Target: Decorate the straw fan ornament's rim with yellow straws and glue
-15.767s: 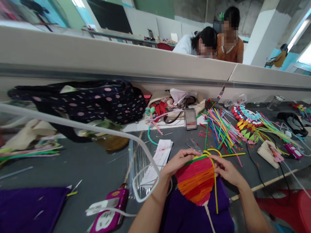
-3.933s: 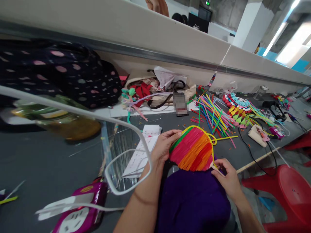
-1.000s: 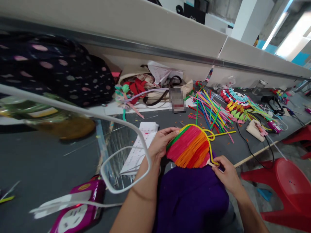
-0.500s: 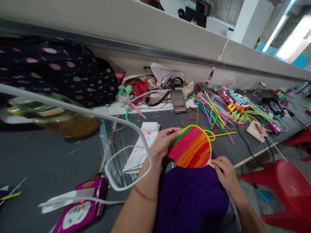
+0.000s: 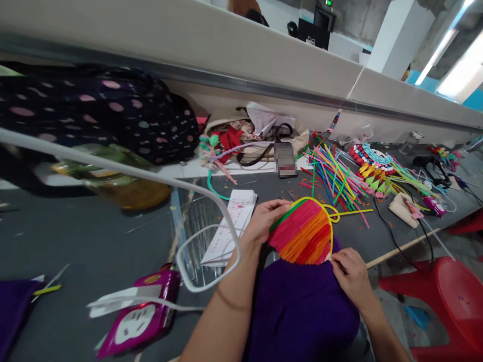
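Observation:
A round striped disc [image 5: 302, 231] in green, pink, orange and red, seemingly built from pipe cleaners, is held over a purple cloth [image 5: 302, 306] at my lap. A yellow pipe cleaner [image 5: 331, 234] runs along its upper and right edge, with a loop and a loose tail sticking out to the right. My left hand [image 5: 268, 217] grips the disc's upper left edge between thumb and fingers. At the lower right edge, my right hand [image 5: 350, 271] pinches the rim near a small whitish bit; its fingertips partly hide what lies between them.
Beyond the disc lies a pile of coloured pipe cleaners [image 5: 337, 176]. A white cable-like frame [image 5: 222, 201] crosses the left foreground. Folded paper [image 5: 232, 226], a purple packet [image 5: 143, 311], a jar [image 5: 121, 181] and a dotted bag [image 5: 113, 115] stand left. A red stool [image 5: 449, 296] is right.
My view has turned slightly left, so the scene sits further right and more purple cloth shows at the far left. Both hands keep their hold on the disc.

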The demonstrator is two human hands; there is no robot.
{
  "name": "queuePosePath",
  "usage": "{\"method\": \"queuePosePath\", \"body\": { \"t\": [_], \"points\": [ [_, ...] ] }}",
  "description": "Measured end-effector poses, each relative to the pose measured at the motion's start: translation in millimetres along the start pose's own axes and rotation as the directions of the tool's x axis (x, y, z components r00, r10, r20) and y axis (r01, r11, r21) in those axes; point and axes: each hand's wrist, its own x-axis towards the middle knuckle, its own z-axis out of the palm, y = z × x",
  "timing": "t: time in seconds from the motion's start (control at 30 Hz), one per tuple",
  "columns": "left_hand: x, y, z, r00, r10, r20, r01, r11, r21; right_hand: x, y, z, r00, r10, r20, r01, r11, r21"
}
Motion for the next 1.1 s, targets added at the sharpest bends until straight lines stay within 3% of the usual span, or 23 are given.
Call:
{"method": "queuePosePath", "body": {
  "t": [0.33,1.1],
  "points": [
    [3,-6,-3.1,1.000,0.004,-0.011,-0.004,1.000,-0.014,-4,0,4,0.998,0.019,-0.054,-0.020,1.000,-0.012],
    [2,-6,-3.8,0.999,-0.007,0.035,0.007,1.000,0.006,-3,4,14,0.999,-0.006,-0.046,0.007,0.999,0.032]
  ]
}}
